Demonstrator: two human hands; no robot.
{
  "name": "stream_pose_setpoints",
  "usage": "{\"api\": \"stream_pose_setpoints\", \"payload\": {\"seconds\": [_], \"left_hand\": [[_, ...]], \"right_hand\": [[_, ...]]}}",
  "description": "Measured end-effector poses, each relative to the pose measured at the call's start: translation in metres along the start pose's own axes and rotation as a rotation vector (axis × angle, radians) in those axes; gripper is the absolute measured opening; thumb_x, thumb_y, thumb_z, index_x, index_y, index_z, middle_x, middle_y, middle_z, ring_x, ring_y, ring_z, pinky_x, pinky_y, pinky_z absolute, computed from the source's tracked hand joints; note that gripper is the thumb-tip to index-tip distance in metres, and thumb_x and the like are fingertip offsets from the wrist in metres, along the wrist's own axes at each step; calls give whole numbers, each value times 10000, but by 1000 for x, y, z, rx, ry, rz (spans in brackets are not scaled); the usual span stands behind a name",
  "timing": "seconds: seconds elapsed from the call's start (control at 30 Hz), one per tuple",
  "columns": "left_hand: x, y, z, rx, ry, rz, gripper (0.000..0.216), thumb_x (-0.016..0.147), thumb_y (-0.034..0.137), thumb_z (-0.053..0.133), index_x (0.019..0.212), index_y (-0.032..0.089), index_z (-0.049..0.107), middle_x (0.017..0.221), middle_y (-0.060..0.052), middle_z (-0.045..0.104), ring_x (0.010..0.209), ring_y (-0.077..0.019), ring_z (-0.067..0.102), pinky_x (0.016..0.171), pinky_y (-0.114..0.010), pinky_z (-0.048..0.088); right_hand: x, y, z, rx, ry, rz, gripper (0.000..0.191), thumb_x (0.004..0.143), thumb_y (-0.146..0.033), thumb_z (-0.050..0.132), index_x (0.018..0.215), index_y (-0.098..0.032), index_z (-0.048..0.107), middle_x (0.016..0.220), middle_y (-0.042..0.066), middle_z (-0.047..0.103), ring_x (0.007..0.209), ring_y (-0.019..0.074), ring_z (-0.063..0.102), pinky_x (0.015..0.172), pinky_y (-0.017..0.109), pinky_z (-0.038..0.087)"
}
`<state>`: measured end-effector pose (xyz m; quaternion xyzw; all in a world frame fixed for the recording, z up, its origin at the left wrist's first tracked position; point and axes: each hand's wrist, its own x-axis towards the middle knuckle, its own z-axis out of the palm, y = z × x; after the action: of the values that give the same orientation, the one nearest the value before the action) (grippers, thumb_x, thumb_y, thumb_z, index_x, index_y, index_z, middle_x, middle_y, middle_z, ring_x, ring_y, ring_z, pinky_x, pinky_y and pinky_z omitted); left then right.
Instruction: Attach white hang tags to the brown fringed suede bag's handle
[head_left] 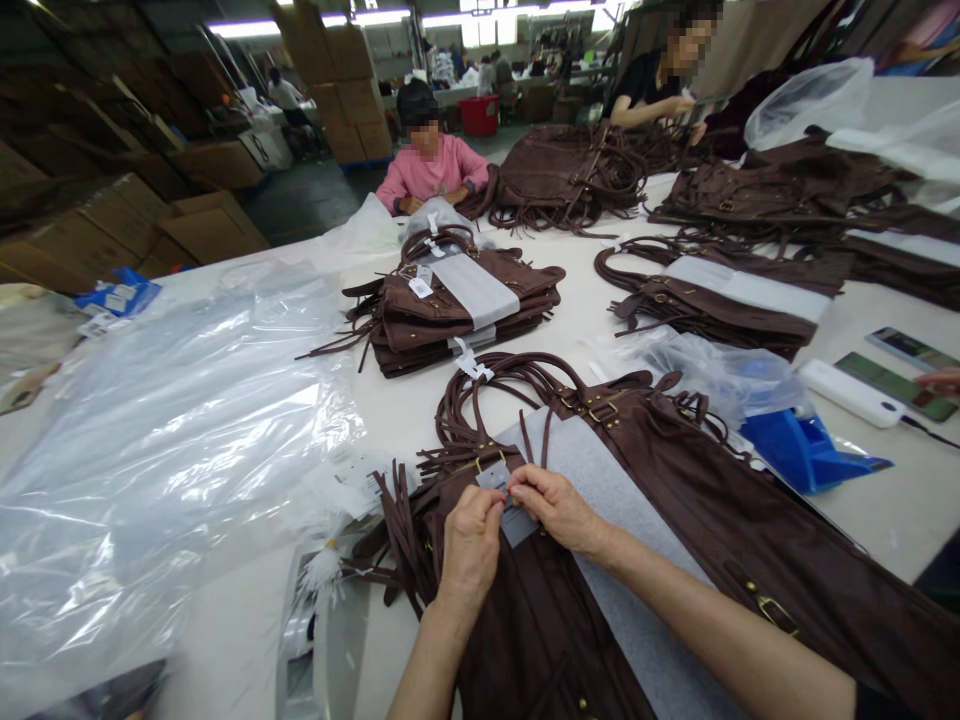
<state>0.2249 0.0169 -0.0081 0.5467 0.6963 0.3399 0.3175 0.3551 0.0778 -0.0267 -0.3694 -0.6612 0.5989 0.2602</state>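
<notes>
A brown leather handbag (720, 520) with gold buckles lies flat on the white table in front of me, a strip of grey-white foam sheet (600, 490) laid across it. My left hand (471, 545) and my right hand (556, 508) meet over the bag's front. Both pinch a small grey hang tag (514, 520) near the bag's tassel fringe (397, 520). The bag's long handles (510, 375) loop away from me.
A large heap of clear plastic bags (165, 440) covers the table's left. A stack of brown bags (457, 300) lies ahead, more (712, 295) at right. A blue tray (802, 450), white device (851, 393) and phones (900, 385) sit right. Two people work at the far side.
</notes>
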Motion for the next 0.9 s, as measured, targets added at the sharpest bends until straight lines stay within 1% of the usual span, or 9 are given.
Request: {"api": "stream_pose_setpoints", "payload": {"seconds": [0.23, 0.37, 0.43, 0.7, 0.9], "left_hand": [[1, -2, 1, 31, -22, 8, 176, 779, 115, 426, 757, 165, 593, 751, -12, 534, 728, -114, 517, 670, -234, 392], [1, -4, 2, 51, -16, 17, 172, 779, 112, 430, 762, 168, 592, 756, -9, 533, 721, -110, 516, 661, -230, 389], [2, -5, 2, 57, -18, 25, 170, 777, 110, 432, 758, 168, 591, 753, -8, 533, 721, -109, 517, 662, -228, 391], [0, -8, 2, 95, -40, 45, 176, 774, 110, 426, 753, 180, 585, 745, -2, 527, 721, -112, 522, 666, -235, 397], [1, -12, 3, 168, -63, 89, 201, 784, 114, 390, 757, 184, 576, 740, -9, 516, 707, -118, 521, 656, -241, 410]], "right_hand": [[0, 0, -2, -16, -47, -10, 158, 827, -288, 419, 775, -175, 515, 543, -58, 384, 488, 73, 351, 476, 196, 301], [-1, 3, -3, 63, -26, 16, 151, 822, -298, 421, 767, -176, 491, 553, -61, 396, 468, 68, 355, 449, 190, 299], [-1, 4, -3, 62, -32, 18, 143, 820, -290, 424, 768, -175, 490, 547, -63, 391, 464, 67, 353, 444, 189, 296], [0, -2, -4, -137, -70, -57, 116, 814, -195, 420, 758, -172, 519, 558, -53, 416, 516, 76, 378, 506, 193, 316], [4, -3, -8, -223, -150, -70, 120, 786, -141, 430, 728, -170, 531, 624, -37, 489, 564, 81, 425, 534, 189, 334]]}}
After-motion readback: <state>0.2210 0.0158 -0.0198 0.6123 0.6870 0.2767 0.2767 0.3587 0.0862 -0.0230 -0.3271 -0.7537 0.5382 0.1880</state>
